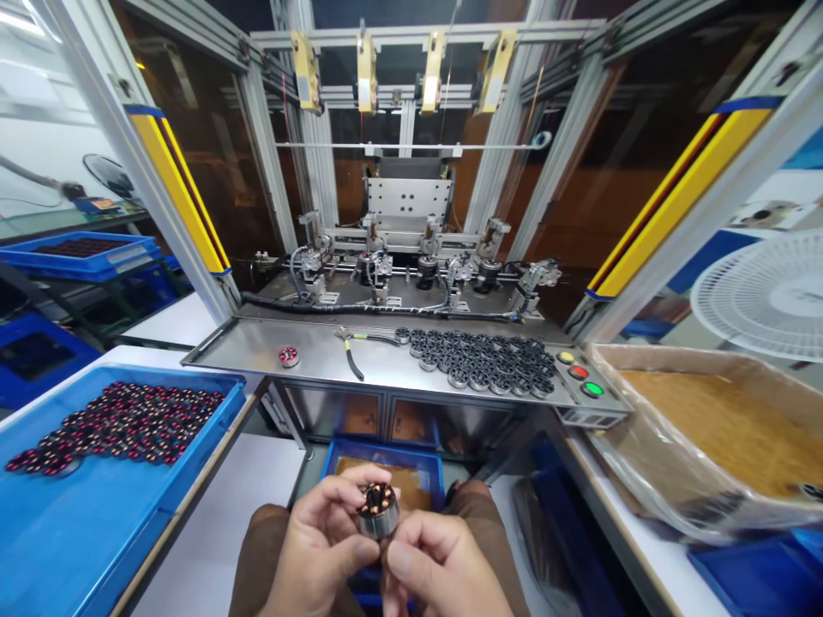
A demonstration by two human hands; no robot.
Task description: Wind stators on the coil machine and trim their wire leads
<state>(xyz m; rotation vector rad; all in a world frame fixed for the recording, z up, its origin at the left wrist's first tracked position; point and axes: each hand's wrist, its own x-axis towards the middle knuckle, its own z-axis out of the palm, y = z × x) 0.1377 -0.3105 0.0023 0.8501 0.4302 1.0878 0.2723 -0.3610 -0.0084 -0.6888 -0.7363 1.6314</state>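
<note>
Head view: left hand [322, 533] holds a copper-wound stator [379, 519]; right hand [445, 561] close beside (cannot tell its grip)

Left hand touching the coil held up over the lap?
Touching. The head view shows the left hand holding the coil, its fingers wrapped against the side with no gap.

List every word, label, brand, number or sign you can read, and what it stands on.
No text is readable.
Yellow overhead units: pale patches, too small to read.
Far-left blue tray: pale patch, perhaps a label, too blurred.
Wound metal ring in hand: no lettering visible.
</note>
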